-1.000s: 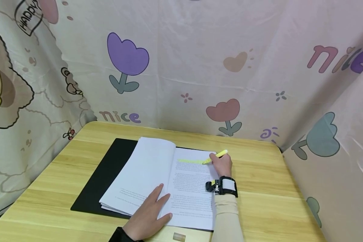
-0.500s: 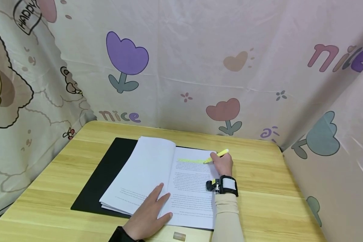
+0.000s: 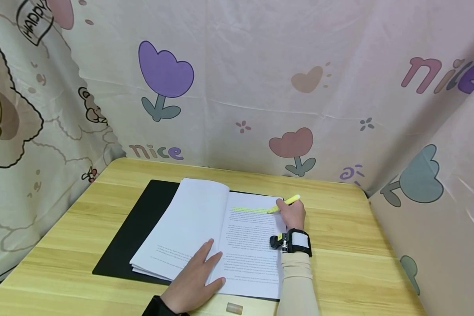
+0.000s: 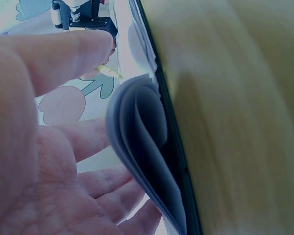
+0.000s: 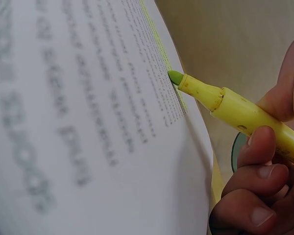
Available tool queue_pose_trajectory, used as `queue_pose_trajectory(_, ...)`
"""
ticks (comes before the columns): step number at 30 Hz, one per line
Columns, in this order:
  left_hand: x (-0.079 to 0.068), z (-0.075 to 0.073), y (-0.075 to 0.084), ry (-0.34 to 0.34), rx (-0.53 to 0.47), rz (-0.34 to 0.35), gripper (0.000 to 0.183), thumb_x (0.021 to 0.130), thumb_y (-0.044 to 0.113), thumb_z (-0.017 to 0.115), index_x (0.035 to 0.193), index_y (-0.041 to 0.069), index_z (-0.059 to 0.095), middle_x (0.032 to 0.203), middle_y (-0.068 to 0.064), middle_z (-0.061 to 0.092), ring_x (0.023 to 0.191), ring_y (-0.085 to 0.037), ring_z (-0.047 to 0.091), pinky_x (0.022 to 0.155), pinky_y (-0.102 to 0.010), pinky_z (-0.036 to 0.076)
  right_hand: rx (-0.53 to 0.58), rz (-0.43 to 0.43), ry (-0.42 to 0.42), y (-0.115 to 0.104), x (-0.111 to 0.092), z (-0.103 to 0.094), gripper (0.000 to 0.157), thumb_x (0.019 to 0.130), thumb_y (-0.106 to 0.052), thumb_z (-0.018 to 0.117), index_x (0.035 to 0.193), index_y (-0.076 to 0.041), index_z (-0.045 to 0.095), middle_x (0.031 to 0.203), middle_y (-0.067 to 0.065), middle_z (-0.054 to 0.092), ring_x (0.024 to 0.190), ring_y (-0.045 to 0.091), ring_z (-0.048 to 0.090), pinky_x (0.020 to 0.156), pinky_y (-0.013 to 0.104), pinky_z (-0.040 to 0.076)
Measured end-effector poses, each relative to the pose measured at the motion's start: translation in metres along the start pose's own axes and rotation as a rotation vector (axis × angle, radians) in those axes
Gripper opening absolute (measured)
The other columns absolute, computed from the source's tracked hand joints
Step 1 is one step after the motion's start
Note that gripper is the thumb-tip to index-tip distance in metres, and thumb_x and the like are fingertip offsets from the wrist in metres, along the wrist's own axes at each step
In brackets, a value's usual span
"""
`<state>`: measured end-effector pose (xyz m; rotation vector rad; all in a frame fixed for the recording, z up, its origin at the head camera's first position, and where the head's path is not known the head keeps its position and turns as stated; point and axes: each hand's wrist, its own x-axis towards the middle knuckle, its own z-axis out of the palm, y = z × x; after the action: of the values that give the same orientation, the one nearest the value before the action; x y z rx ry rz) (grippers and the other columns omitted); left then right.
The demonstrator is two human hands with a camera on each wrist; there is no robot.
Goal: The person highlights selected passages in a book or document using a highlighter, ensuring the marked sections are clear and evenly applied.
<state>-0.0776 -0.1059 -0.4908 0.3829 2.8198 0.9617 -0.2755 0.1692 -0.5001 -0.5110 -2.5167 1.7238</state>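
Patterned cloth (image 3: 237, 79) fills the left, top and right of the head view. Black folder (image 3: 120, 243) lies open left of centre on a wooden table (image 3: 347, 228). On it, a paper stack (image 3: 185, 219), left pages mostly white with a few lines of print low down. Left hand (image 3: 193, 283), bottom centre: fingers spread, resting on the pages near the fold. Small greyish-brown piece (image 3: 234, 308) on the table at bottom centre, below the printed page (image 3: 249, 259). Yellow streak (image 3: 250, 210) runs across that page near its top. Yellow highlighter (image 5: 240, 108), right of centre in the head view, tip at the streak's right end, body tilted up to the right. Right hand (image 3: 293, 214) pinches it, fingers curled; black wrist strap (image 3: 299, 242) and beige sleeve (image 3: 298, 285) below.
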Motion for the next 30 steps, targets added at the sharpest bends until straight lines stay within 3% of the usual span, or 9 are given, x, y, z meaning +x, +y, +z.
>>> queue_pose_trajectory(13, 0.0001, 0.0008, 0.0002, -0.007, 0.003, -0.012, 0.065, 0.094, 0.038, 0.074, 0.145, 0.001, 0.058, 0.167, -0.021, 0.027, 0.152, -0.042, 0.028, 0.116, -0.065, 0.032, 0.038, 0.030, 0.004, 0.0023, 0.0040, -0.0005, 0.037, 0.096, -0.032, 0.065, 0.114, 0.000, 0.057, 0.106, 0.016, 0.057, 0.097, 0.031, 0.055, 0.077, 0.036, 0.041)
queue_pose_trajectory(30, 0.0003, 0.0003, 0.0001, -0.010, 0.000, -0.018, 0.066, 0.094, 0.038, 0.074, 0.145, 0.001, 0.057, 0.167, -0.020, 0.027, 0.152, -0.042, 0.028, 0.116, -0.066, 0.031, 0.028, 0.037, 0.036, 0.0052, 0.0049, -0.0029, 0.039, 0.095, -0.035, 0.066, 0.112, -0.001, 0.058, 0.104, 0.015, 0.056, 0.089, 0.029, 0.053, 0.071, 0.034, 0.039)
